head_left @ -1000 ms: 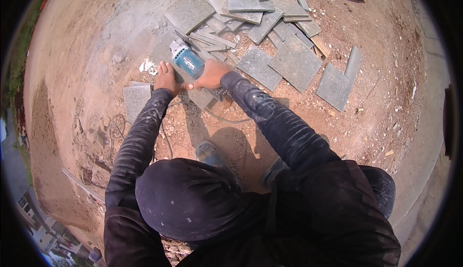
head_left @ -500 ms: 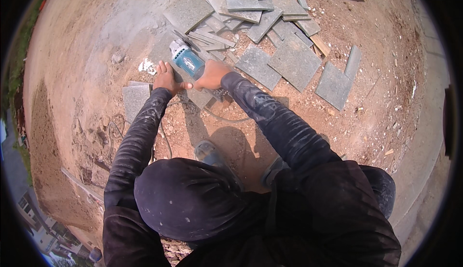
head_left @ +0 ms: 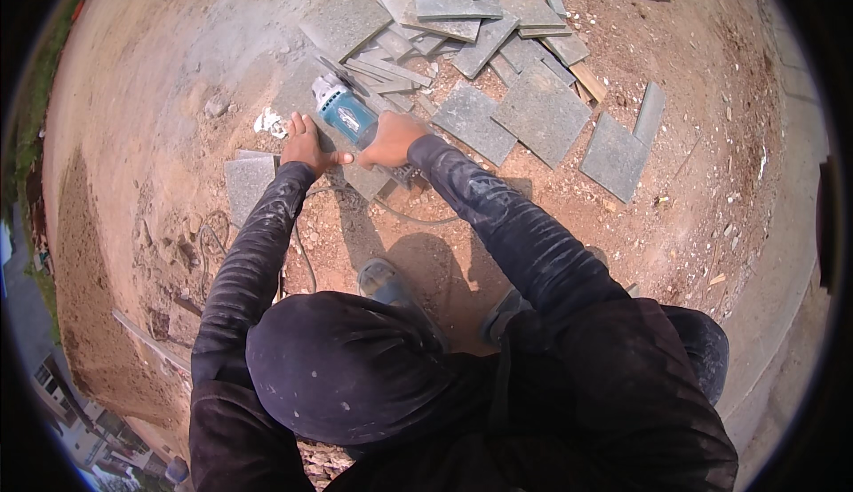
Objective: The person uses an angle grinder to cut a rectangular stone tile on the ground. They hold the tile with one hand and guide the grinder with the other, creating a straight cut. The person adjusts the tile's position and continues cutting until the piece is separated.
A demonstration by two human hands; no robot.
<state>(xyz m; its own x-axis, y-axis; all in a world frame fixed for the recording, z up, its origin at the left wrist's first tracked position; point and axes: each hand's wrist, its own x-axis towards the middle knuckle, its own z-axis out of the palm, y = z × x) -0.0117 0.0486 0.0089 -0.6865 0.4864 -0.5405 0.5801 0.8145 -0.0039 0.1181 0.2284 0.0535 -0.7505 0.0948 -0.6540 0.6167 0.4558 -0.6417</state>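
My right hand (head_left: 393,138) is wrapped round the rear body of a teal angle grinder (head_left: 349,120) with a silver head. The grinder's disc (head_left: 336,67) stands edge-on at its far end, over a grey stone tile (head_left: 365,181) lying on the ground. To the left of the tool, my left hand (head_left: 305,145) presses down flat on this tile, with its fingers stretched out and its thumb pointing toward the grinder. The cutting edge's contact with the tile is partly hidden by the tool.
Beyond the grinder lies a loose heap of grey tiles and cut strips (head_left: 458,3). More tiles (head_left: 546,110) spread to its right, and another tile (head_left: 251,186) lies beside my left wrist. A cord (head_left: 418,218) loops near my sandalled feet (head_left: 386,286). Pale dust covers the ground at far left.
Almost nothing differs: both hands and the grinder hold their places, and the view has shifted very slightly.
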